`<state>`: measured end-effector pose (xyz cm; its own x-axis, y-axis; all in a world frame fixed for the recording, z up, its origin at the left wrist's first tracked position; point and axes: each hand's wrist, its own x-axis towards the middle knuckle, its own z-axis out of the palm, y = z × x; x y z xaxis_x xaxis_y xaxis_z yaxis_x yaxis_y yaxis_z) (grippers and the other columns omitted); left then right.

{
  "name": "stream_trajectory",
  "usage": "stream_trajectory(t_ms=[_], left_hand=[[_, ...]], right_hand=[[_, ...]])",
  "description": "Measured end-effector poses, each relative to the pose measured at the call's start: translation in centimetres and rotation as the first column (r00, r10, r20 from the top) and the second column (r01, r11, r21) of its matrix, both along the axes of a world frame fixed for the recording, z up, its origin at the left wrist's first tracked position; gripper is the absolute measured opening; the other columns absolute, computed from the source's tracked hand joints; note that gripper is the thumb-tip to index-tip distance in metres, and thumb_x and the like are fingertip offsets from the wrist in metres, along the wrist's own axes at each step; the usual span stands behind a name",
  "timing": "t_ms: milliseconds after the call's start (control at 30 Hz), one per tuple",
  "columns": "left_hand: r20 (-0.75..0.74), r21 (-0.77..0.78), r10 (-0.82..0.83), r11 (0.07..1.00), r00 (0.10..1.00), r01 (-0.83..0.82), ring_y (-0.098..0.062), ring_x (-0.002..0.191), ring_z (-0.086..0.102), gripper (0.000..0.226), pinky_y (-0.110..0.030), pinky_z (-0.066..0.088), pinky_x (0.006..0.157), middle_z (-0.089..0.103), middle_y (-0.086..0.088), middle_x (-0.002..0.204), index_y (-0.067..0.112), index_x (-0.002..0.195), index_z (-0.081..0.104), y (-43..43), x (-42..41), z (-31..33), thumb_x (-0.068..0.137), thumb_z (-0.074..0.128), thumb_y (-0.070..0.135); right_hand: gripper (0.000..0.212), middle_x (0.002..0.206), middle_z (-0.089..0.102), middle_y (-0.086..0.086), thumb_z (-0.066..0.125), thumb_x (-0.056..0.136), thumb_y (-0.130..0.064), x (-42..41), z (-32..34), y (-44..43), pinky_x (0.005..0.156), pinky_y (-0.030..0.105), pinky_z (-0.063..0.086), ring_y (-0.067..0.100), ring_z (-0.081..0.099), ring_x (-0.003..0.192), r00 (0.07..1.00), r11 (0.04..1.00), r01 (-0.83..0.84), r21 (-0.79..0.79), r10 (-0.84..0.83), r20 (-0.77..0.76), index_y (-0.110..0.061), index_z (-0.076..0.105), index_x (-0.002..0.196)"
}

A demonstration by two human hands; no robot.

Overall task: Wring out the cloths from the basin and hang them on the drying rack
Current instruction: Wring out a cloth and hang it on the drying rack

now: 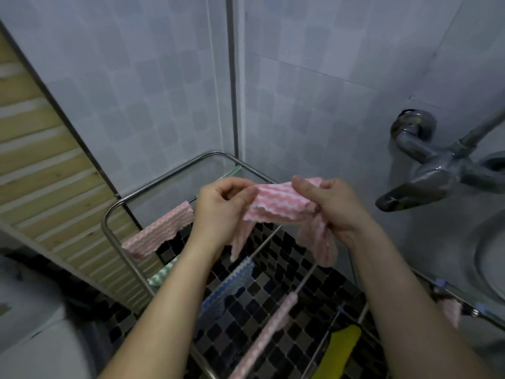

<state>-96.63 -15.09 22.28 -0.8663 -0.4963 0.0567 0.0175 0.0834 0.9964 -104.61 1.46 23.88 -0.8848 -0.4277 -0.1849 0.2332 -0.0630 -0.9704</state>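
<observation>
From the head camera, the drying rack [169, 173] stands in the tiled corner in front of you and already carries several cloths. A pink one [158, 231] is draped over the left rear rail, with a green one [161, 274] just below it. A blue one [229, 285] hangs over a middle rail. A pink striped one [270, 329] lies along a nearer rail, and a yellow one [341, 348] sits beside it at the bottom edge. At the far right only the curved metal rim of the basin [486, 258] shows, under the faucet [426, 184]. You cannot tell what is in it.

You hold both forearms out over the rack, hands raised level with each other. Your left hand [218, 203] pinches the left edge of the pink wavy cloth [278, 203] between thumb and curled fingers. Your right hand [336, 203] grips its right end with the thumb on top. The cloth is stretched between your hands above the rails, its loose ends hanging down without touching the rack.
</observation>
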Motion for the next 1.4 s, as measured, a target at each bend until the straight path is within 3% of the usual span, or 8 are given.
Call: stream_trajectory(t_ms=[200, 367, 633, 800, 900, 1034, 1200, 1400], left_hand=[[0.095, -0.044, -0.186, 0.981, 0.978, 0.191, 0.000, 0.048, 0.044, 0.011, -0.012, 0.037, 0.051, 0.054, 0.008, 0.058, 0.016, 0.079, 0.065, 0.4, 1.2, 0.3, 0.090, 0.066, 0.015], [0.313, -0.091, -0.491, 0.837, 0.813, 0.540, -0.010, 0.076, 0.067, 0.037, -0.021, 0.053, 0.070, 0.071, 0.002, 0.088, 0.028, 0.099, 0.072, -0.9, 2.5, 1.4, 0.068, 0.085, 0.015], [0.254, -0.191, -0.372, 0.886, 0.893, 0.423, -0.003, 0.054, 0.060, 0.016, -0.017, 0.046, 0.052, 0.071, 0.006, 0.065, 0.017, 0.079, 0.075, 0.6, 2.6, 1.6, 0.090, 0.066, 0.023], [0.290, -0.377, -0.291, 0.841, 0.912, 0.388, -0.018, 0.061, 0.065, 0.034, -0.040, 0.055, 0.062, 0.073, -0.015, 0.077, 0.018, 0.082, 0.078, 2.0, 1.5, 1.0, 0.088, 0.063, 0.047], [0.324, -0.486, -0.255, 0.782, 0.911, 0.391, -0.014, 0.067, 0.067, 0.032, -0.040, 0.054, 0.068, 0.074, -0.001, 0.071, 0.029, 0.079, 0.078, 2.7, 0.9, 0.7, 0.085, 0.061, 0.056], [0.310, -0.518, -0.293, 0.746, 0.904, 0.419, -0.001, 0.065, 0.060, 0.023, -0.035, 0.052, 0.068, 0.072, 0.011, 0.071, 0.030, 0.086, 0.078, 2.8, 1.0, 1.0, 0.084, 0.067, 0.050], [0.312, -0.555, -0.278, 0.723, 0.909, 0.412, 0.003, 0.074, 0.062, 0.019, -0.021, 0.048, 0.070, 0.070, 0.016, 0.082, 0.026, 0.100, 0.075, 2.2, 1.2, 1.0, 0.082, 0.075, 0.032], [0.464, -0.431, -0.389, 0.685, 0.796, 0.587, -0.013, 0.057, 0.049, 0.020, -0.031, 0.041, 0.060, 0.057, 0.001, 0.065, 0.012, 0.078, 0.064, 1.4, 1.6, -2.3, 0.084, 0.073, 0.029]], right_hand=[[0.043, 0.054, 0.068, 0.008, 0.065, 0.083, -0.041, 1.2, 0.3, 0.9, 0.046, 0.022, 0.051, 0.016, 0.063, 0.046, 0.994, 0.998, -0.012, 0.069, 0.004, 0.107, -0.007, 0.068, 0.057], [0.060, 0.047, 0.063, 0.003, 0.058, 0.090, -0.043, 1.3, 0.0, 2.5, 0.046, 0.022, 0.052, 0.015, 0.061, 0.044, 0.994, 0.986, -0.022, 0.166, 0.004, 0.107, -0.013, 0.065, 0.038], [0.044, 0.059, 0.057, -0.007, 0.070, 0.078, -0.053, 1.1, -1.4, 5.0, 0.058, 0.024, 0.037, 0.005, 0.049, 0.055, 0.926, 0.712, 0.004, 0.702, 0.263, -0.271, -0.009, 0.074, 0.076], [0.046, 0.079, 0.054, -0.015, 0.079, 0.074, -0.034, 3.2, -0.4, 4.0, 0.067, 0.014, 0.037, -0.006, 0.052, 0.066, 0.832, 0.858, -0.070, 0.509, 0.332, -0.444, -0.035, 0.067, 0.118], [0.035, 0.087, 0.065, -0.023, 0.071, 0.079, -0.010, 4.3, -0.9, 2.8, 0.069, 0.008, 0.040, -0.011, 0.058, 0.083, 0.750, 0.851, -0.048, 0.523, 0.377, -0.543, -0.030, 0.073, 0.108], [0.014, 0.079, 0.070, 0.005, 0.062, 0.078, -0.012, 3.1, -3.0, 2.8, 0.071, 0.037, 0.053, 0.020, 0.065, 0.079, 0.756, 0.779, 0.252, 0.574, 0.212, -0.620, -0.017, 0.075, 0.078], [0.033, 0.060, 0.067, -0.014, 0.054, 0.087, -0.001, 1.2, -4.2, 4.2, 0.055, 0.007, 0.042, -0.007, 0.057, 0.057, 0.920, 0.892, 0.190, 0.409, -0.016, -0.391, -0.024, 0.070, 0.069], [0.034, 0.044, 0.057, -0.010, 0.039, 0.092, 0.003, 0.2, -5.6, 5.4, 0.039, 0.010, 0.035, -0.004, 0.048, 0.038, 0.972, 0.957, 0.198, 0.213, -0.164, -0.167, -0.012, 0.063, 0.072]])
